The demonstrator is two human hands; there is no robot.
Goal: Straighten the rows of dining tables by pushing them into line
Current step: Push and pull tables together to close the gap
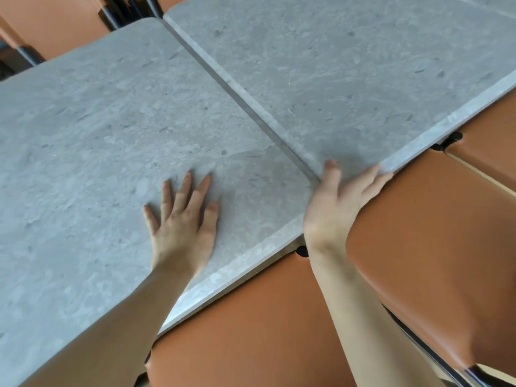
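Left table (97, 135): we see a grey stone-look dining tabletop filling the left half of the view, its near edge running diagonally from lower left to centre.
Right table (349, 79): a matching grey tabletop just beside the first, its near corner close to the right hand.
Seam (243, 99): a narrow dark gap between the two tops; the right top's near edge sits a little further from us than the left top's (the two near edges do not form one line).
Left hand (183, 222): we find it lying flat on the left table near its near edge, fingers straight and spread, palm down, holding nothing.
Right hand (339, 202): it grips the near corner of the right table, thumb on top of the surface beside the seam, fingers curled over the near edge (their tips are hidden below the rim).
Chairs (418, 261): orange-brown upholstered chair backs stand close against the near edges of both tables; the right forearm passes between two of them.
Far chairs (55, 26): more orange seats with dark frames beyond the tables, upper left.
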